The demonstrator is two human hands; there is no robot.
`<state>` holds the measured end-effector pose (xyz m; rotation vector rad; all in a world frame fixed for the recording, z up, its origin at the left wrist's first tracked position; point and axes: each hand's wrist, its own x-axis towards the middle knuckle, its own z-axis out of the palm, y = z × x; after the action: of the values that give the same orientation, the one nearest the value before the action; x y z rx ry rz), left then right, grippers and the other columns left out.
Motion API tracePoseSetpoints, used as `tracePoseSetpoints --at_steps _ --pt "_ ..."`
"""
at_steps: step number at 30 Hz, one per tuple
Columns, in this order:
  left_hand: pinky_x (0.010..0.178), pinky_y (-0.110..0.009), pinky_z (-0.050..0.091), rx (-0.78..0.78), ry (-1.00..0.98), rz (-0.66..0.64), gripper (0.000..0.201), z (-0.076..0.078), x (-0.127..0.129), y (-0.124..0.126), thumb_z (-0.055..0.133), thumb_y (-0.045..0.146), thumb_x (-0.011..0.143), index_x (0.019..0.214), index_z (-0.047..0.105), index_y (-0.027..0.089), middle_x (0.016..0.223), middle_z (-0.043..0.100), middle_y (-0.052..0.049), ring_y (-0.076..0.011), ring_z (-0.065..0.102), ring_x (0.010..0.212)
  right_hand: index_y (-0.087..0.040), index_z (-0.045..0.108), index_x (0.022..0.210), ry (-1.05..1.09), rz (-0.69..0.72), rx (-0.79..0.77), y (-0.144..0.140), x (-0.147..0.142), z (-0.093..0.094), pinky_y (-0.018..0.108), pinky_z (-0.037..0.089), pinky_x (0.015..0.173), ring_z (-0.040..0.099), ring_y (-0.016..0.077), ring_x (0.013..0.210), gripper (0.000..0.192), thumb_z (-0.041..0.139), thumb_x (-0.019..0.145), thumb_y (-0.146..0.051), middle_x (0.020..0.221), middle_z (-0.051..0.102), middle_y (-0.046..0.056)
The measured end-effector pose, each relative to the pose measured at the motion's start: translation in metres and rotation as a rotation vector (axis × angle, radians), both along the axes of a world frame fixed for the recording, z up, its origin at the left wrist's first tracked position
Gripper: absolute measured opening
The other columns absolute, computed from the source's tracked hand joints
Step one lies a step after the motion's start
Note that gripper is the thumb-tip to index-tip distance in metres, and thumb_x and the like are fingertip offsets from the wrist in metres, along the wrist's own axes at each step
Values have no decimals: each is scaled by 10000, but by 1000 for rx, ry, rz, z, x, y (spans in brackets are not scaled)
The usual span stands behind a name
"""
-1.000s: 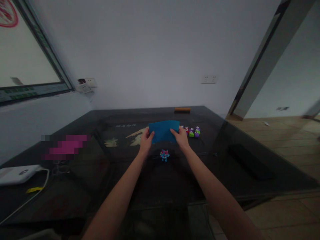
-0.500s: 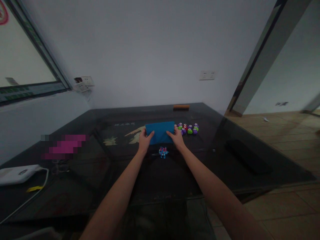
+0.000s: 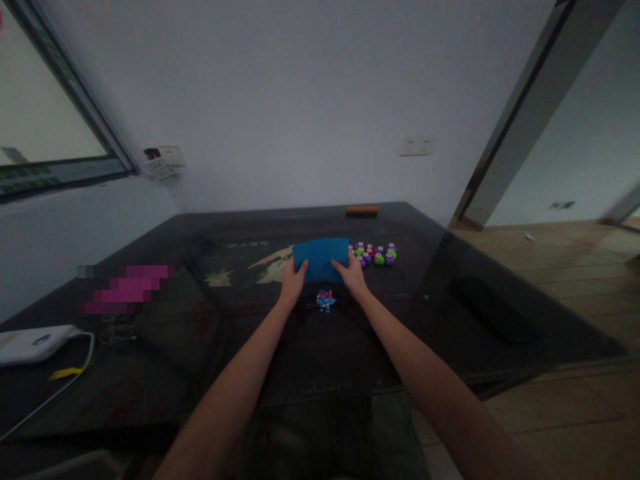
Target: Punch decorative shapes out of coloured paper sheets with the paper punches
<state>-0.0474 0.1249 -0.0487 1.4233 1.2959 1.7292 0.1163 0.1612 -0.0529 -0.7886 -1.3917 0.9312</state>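
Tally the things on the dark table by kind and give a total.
Blue sheet, held by left hand and right hand: 1
Cluster of small coloured pieces: 1
Small multicoloured pile: 1
Orange bar: 1
White device: 1
Total: 5

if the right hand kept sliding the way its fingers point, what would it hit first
The right hand points up and left across the blue sheet it already grips, so it would likely meet the left hand at the opposite edge first. Depth is hard to judge.
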Motion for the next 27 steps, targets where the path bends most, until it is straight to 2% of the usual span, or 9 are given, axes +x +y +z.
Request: tracePoseSetpoints --at_steps 5,8,11,14,19,27 --pt "877 -420 461 -21 -4 -5 407 -3 3 -1 573 399 767 1090 540 154 1055 627 -102 -241 595 967 -160 578 994 -66 -22 6 -1 2 -2 382 480 797 606 222 854 390 643 674 -374 957 647 82" --pt "873 -408 462 -11 -11 -4 467 0 5 -4 591 402 761 1147 498 156 1057 615 -109 -235 597 958 -157 607 927 -90 -17 2 2 4 -5 381 487 766 612 221 811 340 642 679 -388 906 660 76" --pt "895 -392 443 69 35 44 592 10 5 -10 596 368 771 1284 364 186 1102 584 -111 -216 589 974 -162 620 904 -104 -16 9 5 6 -8 373 491 758 613 211 783 325 653 675 -390 889 666 65" --pt "915 -383 422 169 180 110 696 27 5 -21 578 326 792 1379 214 237 1197 520 -119 -212 552 1031 -164 619 907 -85 9 -11 6 6 -8 361 500 737 614 200 759 333 660 667 -392 875 670 57" --pt "921 -414 403 169 483 178 564 44 4 -33 538 281 810 1341 347 282 1254 461 -100 -250 491 1086 -169 618 890 -44 43 -66 4 6 -4 352 507 724 615 194 753 327 675 644 -377 859 673 51" --pt "913 -418 401 158 487 196 513 42 4 -32 518 234 807 1307 405 270 1253 465 -100 -258 481 1095 -170 599 957 -26 41 -60 4 6 -4 381 498 775 614 206 814 402 691 625 -377 924 662 60"
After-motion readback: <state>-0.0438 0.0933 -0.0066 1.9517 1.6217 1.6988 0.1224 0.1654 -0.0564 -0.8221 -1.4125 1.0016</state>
